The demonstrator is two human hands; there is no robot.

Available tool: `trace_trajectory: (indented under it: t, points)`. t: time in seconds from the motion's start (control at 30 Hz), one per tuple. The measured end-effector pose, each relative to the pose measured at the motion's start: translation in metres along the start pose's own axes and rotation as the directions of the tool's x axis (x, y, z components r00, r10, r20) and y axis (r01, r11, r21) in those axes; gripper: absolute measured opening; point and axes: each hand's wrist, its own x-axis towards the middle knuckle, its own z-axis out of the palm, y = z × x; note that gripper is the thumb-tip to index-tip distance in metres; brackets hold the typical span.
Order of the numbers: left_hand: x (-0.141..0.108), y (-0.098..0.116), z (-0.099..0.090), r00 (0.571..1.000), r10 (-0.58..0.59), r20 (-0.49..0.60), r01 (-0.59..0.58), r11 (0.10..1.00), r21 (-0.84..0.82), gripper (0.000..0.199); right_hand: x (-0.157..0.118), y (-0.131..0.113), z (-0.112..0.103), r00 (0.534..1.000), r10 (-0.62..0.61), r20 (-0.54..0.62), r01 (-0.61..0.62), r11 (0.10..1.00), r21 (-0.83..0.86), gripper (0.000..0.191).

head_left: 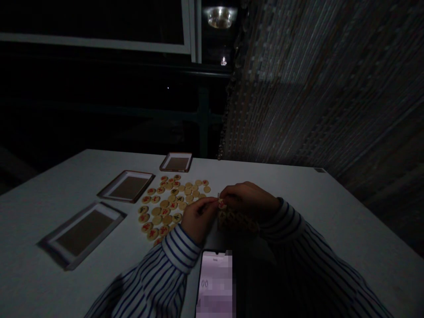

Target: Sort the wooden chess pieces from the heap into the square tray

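Both hands meet over the middle of the white table. My left hand [199, 217] is closed, thumb and forefinger pinched at the left edge of a round piece with a red character [221, 204]. From the right, my right hand [250, 198] closes its fingers on the same piece. Right below and beside it, partly under my right hand, stand more wooden pieces [236, 221], packed together in the shadow. Left of my left hand, many round wooden pieces [164, 203] lie spread flat, some with red or black characters, others plain.
Three shallow box parts sit on the white table [298, 185]: one at the left [81, 234], one behind it [127, 186], and a small one at the back [176, 162]. A lit phone [214, 282] lies near me. A bead curtain [285, 88] hangs behind.
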Motion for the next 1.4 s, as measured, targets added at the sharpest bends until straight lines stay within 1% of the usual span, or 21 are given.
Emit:
trace_trajectory:
  t: [0.3,0.47,0.8,0.87,0.93,1.1,1.23,1.4]
  points:
    - [0.0003,-0.005,0.0001,0.998,-0.045,0.045,0.047,0.998,-0.047,0.022,-0.0001,-0.002,-0.0019,1.0,-0.011,0.016,0.011,1.0,0.012,0.025]
    - [0.0011,-0.0044,0.0002,0.997,-0.075,0.028,0.076,0.996,-0.049,0.021,-0.0001,-0.0017,-0.0016,1.0,-0.018,0.014,0.017,1.0,0.023,0.025]
    - [0.0022,-0.0039,-0.0024,0.996,-0.087,0.002,0.087,0.994,-0.063,0.02,-0.001,-0.0024,-0.0021,1.0,0.005,-0.017,-0.005,1.0,-0.007,0.026]
    - [0.0026,-0.0033,-0.0022,0.994,-0.109,-0.009,0.108,0.989,-0.097,0.019,-0.0011,-0.002,-0.0021,1.0,0.002,-0.021,-0.002,1.0,-0.008,0.026]
    - [0.003,-0.0021,-0.0017,0.988,-0.156,-0.018,0.151,0.977,-0.152,0.019,-0.0011,-0.0015,-0.002,1.0,-0.002,-0.029,0.002,1.0,-0.002,0.026]
    - [0.004,0.0001,-0.0012,0.971,-0.238,-0.002,0.229,0.938,-0.262,0.019,-0.0013,-0.001,-0.0014,0.999,0.02,-0.028,-0.02,1.0,-0.002,0.026]
    - [0.0049,-0.0022,-0.0023,0.963,-0.27,0.007,0.261,0.923,-0.282,0.022,-0.002,-0.0006,-0.0008,0.999,0.025,-0.046,-0.025,1.0,0.003,0.027]
    - [0.0057,-0.0078,-0.0027,0.961,-0.275,0.012,0.267,0.922,-0.278,0.03,-0.0022,-0.0002,0.0003,0.998,0.036,-0.051,-0.035,0.999,0.026,0.029]
